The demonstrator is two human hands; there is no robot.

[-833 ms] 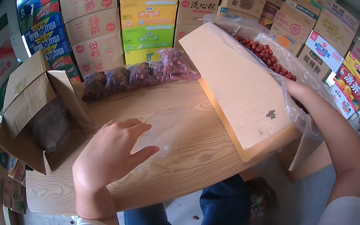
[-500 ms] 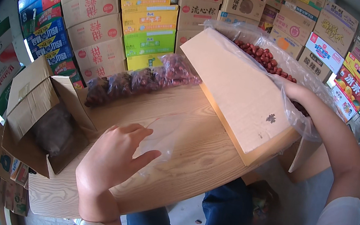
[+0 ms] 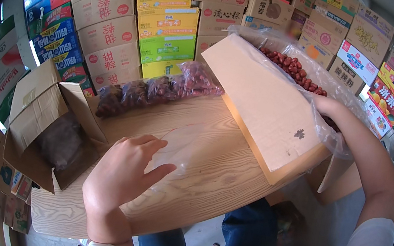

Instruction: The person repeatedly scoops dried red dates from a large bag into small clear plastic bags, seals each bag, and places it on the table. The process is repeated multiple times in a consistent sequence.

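My left hand (image 3: 122, 173) hovers over the wooden table with thumb and fingers apart. Beside its fingertips lies a clear plastic bag (image 3: 177, 157), flat and partly covered by the hand. Over at the right, my right hand (image 3: 332, 109) reaches into a large cardboard carton (image 3: 266, 105) lined with clear plastic film (image 3: 332, 67). Its fingers are hidden behind the carton's flap and the film. Dark red dates (image 3: 295, 70) are heaped inside this carton, close to the hand.
Along the table's far edge (image 3: 167, 113) runs a row of filled bags of dates (image 3: 161, 89). At the left stands an open cardboard box (image 3: 32, 122) with a dark plastic-wrapped bundle (image 3: 61, 141) inside. Stacked cartons (image 3: 101, 30) rise behind the table.
The whole view has shifted slightly. My left hand keeps its pose beside the clear bag, and my right hand is still inside the carton, perhaps slightly deeper.
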